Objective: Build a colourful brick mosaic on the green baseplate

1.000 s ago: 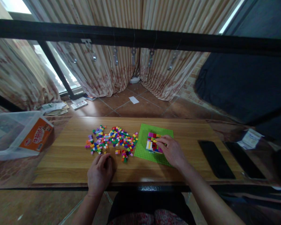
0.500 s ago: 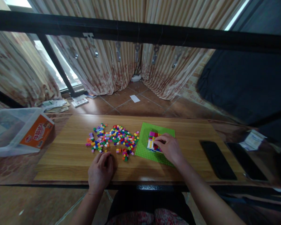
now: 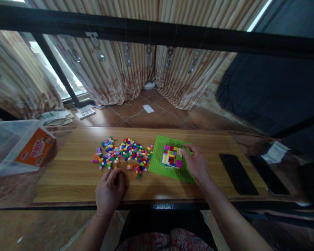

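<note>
A block of many-coloured toy bricks sits on the green baseplate. My right hand is at the block's right side, thumb and fingers apart; the thumb tip is very near the block, and I cannot tell whether it touches. My left hand rests on the table below the loose toy bricks, its fingers curled together. A small dark spot shows at its fingertips, too small to name. Beside that hand, a small group of bricks lies apart from the main pile.
Two black phone-like slabs, one nearer and one farther right, lie on the right. A clear plastic bin with an orange label stands left of the wooden table top. A dark metal bar crosses above. Papers lie behind.
My right hand has drawn back from the top of the brick block to its right side, its fingers opening and uncovering the top. My left hand stays nearly still. The whole view has shifted slightly.
</note>
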The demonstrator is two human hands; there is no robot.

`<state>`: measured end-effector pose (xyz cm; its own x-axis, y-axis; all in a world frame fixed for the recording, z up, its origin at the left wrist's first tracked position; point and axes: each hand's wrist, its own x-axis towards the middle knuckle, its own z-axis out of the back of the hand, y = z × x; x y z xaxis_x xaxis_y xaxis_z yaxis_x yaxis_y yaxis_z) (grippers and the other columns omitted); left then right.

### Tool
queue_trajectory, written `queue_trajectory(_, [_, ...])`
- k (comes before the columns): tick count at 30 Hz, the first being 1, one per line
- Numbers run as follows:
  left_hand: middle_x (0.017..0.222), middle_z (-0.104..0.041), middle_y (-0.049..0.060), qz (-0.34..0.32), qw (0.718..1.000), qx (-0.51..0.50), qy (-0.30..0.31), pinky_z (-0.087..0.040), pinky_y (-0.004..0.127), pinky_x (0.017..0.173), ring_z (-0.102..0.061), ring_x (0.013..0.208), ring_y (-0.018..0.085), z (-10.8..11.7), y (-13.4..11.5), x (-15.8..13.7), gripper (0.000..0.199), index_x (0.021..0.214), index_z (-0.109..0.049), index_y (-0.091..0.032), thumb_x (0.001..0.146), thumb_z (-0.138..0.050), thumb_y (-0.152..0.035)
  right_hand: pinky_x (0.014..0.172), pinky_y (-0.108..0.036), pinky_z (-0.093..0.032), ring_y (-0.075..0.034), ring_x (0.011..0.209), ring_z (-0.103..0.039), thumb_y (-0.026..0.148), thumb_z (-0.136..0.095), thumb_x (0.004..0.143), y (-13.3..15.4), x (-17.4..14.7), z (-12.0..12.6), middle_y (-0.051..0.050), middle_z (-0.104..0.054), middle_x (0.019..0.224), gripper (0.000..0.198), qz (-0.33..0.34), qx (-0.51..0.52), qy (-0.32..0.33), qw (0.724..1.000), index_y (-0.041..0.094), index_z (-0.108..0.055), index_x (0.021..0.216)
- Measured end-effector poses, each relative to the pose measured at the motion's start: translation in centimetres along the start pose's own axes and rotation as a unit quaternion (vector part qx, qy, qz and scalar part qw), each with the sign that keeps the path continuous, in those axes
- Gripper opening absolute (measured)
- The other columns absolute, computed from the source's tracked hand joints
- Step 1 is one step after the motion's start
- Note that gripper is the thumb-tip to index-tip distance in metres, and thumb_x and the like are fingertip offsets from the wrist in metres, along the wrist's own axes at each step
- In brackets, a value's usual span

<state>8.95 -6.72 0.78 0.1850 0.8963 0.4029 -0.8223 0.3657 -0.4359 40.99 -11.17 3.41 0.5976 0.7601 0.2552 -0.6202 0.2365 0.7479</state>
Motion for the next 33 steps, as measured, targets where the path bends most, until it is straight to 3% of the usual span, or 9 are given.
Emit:
queue_trajectory(5, [0.095, -0.068, 0.005, -0.009, 1.0, 0.006, -0.002, -0.047, 0.025, 0.067, -0.065, 0.08, 0.017, 0.0, 0.0, 0.1, 0.019, 0.096, -0.065, -0.021, 0.088, -0.051, -0.03, 0.098, -0.046, -0.038, -0.028, 0.115, -0.05, 0.05, -0.052, 0.082, 0.6, -0.7, -2.0, -0.015, -0.058, 0.12, 0.052, 0.017, -0.039, 0.018, 0.999, 0.016, -0.056, 0.121])
queue_trajectory(15, [0.095, -0.067, 0.005, -0.008, 1.0, 0.008, -0.008, -0.048, 0.026, 0.069, -0.064, 0.081, 0.017, -0.2, 0.1, 0.0, 0.018, 0.096, -0.065, -0.021, 0.087, -0.052, -0.03, 0.096, -0.045, -0.039, -0.029, 0.111, -0.053, 0.051, -0.056, 0.079, 1.4, -1.4, -3.4, -0.016, -0.061, 0.118, 0.055, -0.039, -0.042, 0.023, 0.998, 0.014, -0.057, 0.12])
queue_trajectory(22, [0.095, -0.067, 0.005, -0.001, 1.0, 0.01, 0.002, -0.046, 0.025, 0.066, -0.064, 0.081, 0.017, 0.0, 0.0, 0.1, 0.018, 0.096, -0.065, -0.02, 0.087, -0.052, -0.03, 0.096, -0.046, -0.038, -0.029, 0.109, -0.054, 0.053, -0.054, 0.08, 1.2, -1.7, -3.9, -0.016, -0.061, 0.118, 0.058, -0.034, -0.017, 0.011, 0.999, 0.014, -0.056, 0.123])
queue_trajectory(27, [0.093, -0.067, 0.004, -0.01, 1.0, -0.001, 0.009, -0.047, 0.026, 0.07, -0.064, 0.083, 0.018, 0.1, -0.1, 0.1, 0.017, 0.096, -0.064, -0.021, 0.087, -0.051, -0.028, 0.096, -0.046, -0.039, -0.028, 0.108, -0.055, 0.054, -0.051, 0.083, 0.4, -1.8, -3.5, -0.016, -0.062, 0.118, 0.056, -0.014, 0.007, 0.017, 1.0, 0.015, -0.057, 0.123])
queue_trajectory(29, [0.091, -0.067, 0.004, -0.01, 1.0, -0.006, 0.011, -0.047, 0.026, 0.071, -0.063, 0.083, 0.018, 0.1, -0.1, 0.0, 0.017, 0.096, -0.063, -0.021, 0.087, -0.05, -0.027, 0.096, -0.047, -0.04, -0.028, 0.109, -0.055, 0.052, -0.048, 0.085, 0.5, -1.9, -2.9, -0.016, -0.062, 0.119, 0.054, -0.002, 0.007, -0.013, 1.0, 0.014, -0.057, 0.122])
queue_trajectory(33, [0.089, -0.065, 0.004, -0.001, 1.0, -0.004, 0.018, -0.047, 0.027, 0.073, -0.062, 0.083, 0.018, 0.0, 0.0, -0.3, 0.016, 0.096, -0.062, -0.021, 0.088, -0.05, -0.027, 0.097, -0.046, -0.04, -0.026, 0.109, -0.053, 0.042, -0.048, 0.089, 2.6, -3.1, -2.1, -0.012, -0.063, 0.114, 0.037, 0.107, -0.007, -0.07, 0.992, 0.018, -0.062, 0.114])
